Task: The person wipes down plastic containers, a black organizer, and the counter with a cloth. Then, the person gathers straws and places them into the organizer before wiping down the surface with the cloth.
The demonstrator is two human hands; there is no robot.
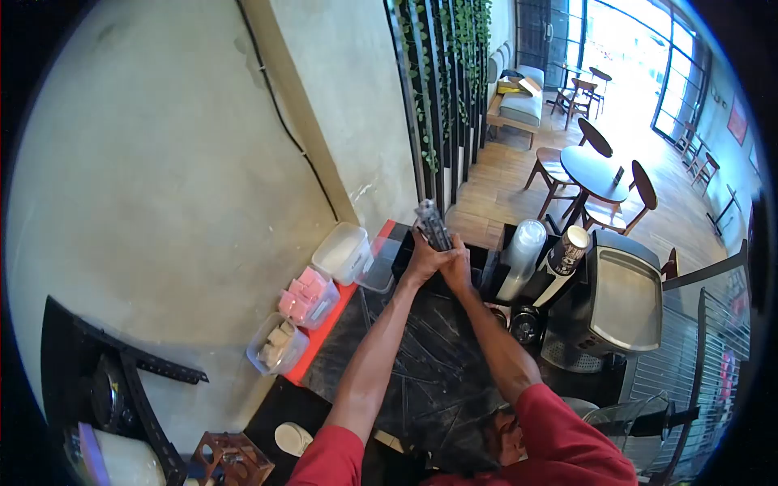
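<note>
Both hands meet at the far edge of the dark counter (409, 364), arms stretched forward. They grip a bundle of thin dark sticks (435, 227) that look like straws, some with a pale, shiny wrapping. My left hand (425, 261) is closed around the bundle's lower left side. On its right side, my right hand (458, 263) is closed too, pressed against the left. The bundle stands tilted with its top leaning left and away from me. Just behind and beside the hands is a black holder (482, 261), partly hidden by them.
Along the wall stand a tub with white contents (342, 253), one of pink packets (309, 298) and one of tan packets (279, 347). To the right are stacked clear cups (523, 255), paper cups (567, 251) and a steel-topped machine (626, 292). A round table (594, 172) stands beyond.
</note>
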